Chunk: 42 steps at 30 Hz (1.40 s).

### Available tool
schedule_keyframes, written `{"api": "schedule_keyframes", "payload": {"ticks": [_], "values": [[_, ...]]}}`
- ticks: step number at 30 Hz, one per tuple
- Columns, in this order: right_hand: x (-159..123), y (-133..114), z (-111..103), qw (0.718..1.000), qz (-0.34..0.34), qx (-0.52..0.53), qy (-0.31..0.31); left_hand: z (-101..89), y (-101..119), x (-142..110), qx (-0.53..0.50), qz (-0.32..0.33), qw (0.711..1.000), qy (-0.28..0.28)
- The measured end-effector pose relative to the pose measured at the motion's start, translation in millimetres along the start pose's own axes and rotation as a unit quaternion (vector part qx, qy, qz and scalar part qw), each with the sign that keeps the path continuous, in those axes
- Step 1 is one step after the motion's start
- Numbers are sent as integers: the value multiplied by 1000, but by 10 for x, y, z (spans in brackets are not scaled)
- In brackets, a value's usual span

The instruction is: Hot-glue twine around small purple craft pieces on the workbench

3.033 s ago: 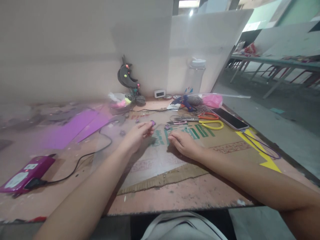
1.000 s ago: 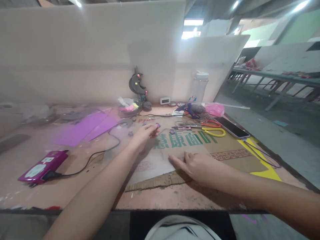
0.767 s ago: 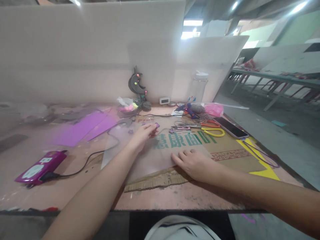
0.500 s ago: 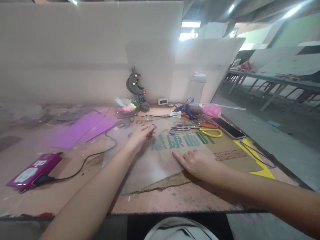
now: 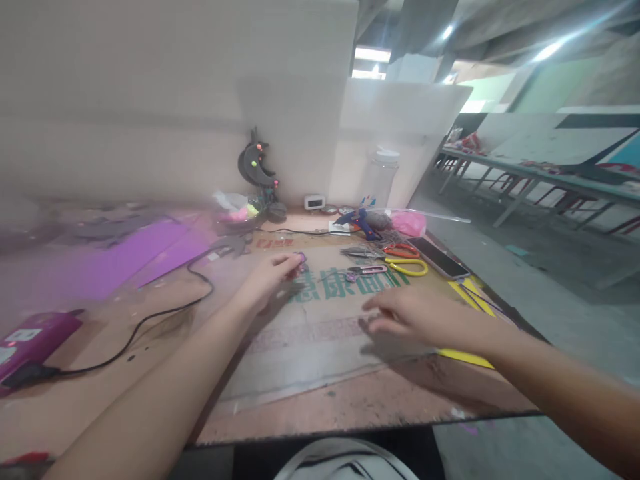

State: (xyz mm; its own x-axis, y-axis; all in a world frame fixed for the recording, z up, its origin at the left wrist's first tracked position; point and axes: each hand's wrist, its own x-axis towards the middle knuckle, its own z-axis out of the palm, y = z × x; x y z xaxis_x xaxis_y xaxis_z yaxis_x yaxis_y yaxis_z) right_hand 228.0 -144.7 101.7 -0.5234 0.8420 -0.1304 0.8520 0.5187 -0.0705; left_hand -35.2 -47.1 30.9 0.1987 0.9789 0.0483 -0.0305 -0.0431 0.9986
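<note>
Between the thumb and fingers of my left hand point(image 5: 277, 272) is a small purple piece point(image 5: 301, 257), too small and partly covered for me to tell its kind. My left hand is closed on it, over a cardboard sheet point(image 5: 325, 313) printed with green characters and seemingly overlaid by translucent film. My right hand point(image 5: 403, 312) hovers above the cardboard's right part, fingers apart and holding nothing, its shadow beneath. Just beyond it lie pink-handled thread snips point(image 5: 369, 270) and another small purple piece point(image 5: 351, 277). Yellow-handled scissors point(image 5: 407, 267) and an orange-handled tool point(image 5: 403, 251) rest behind them.
A phone point(image 5: 440, 258) lies at the right. Along the back stand a dark crescent ornament point(image 5: 257, 165), a small white clock point(image 5: 315, 202), a blue glue gun point(image 5: 367, 224) and a bottle point(image 5: 383, 179). A black cord point(image 5: 165, 313) runs to a magenta power strip point(image 5: 37, 340).
My right hand has lifted from the sheet and opened its fingers. My left hand keeps the purple piece. The sheet's front edge looks straighter, the snips lie apart from the scissors, and the view has shifted.
</note>
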Motion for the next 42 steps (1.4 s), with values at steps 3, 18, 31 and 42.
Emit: {"api": "schedule_keyframes", "payload": {"ticks": [3,18,31,42], "values": [[379,441,-74,994,65,0,89,-6,13,-5,16,11,1000,5],[1834,1544,290,932,249,150,216,4,52,-12,-11,-3,1000,21],[1405,1082,115,904,216,235,286,58,85,-62,-2,-5,1000,21],[881,280,463,875,115,379,279,89,-98,-42,-60,-46,997,-12]]}}
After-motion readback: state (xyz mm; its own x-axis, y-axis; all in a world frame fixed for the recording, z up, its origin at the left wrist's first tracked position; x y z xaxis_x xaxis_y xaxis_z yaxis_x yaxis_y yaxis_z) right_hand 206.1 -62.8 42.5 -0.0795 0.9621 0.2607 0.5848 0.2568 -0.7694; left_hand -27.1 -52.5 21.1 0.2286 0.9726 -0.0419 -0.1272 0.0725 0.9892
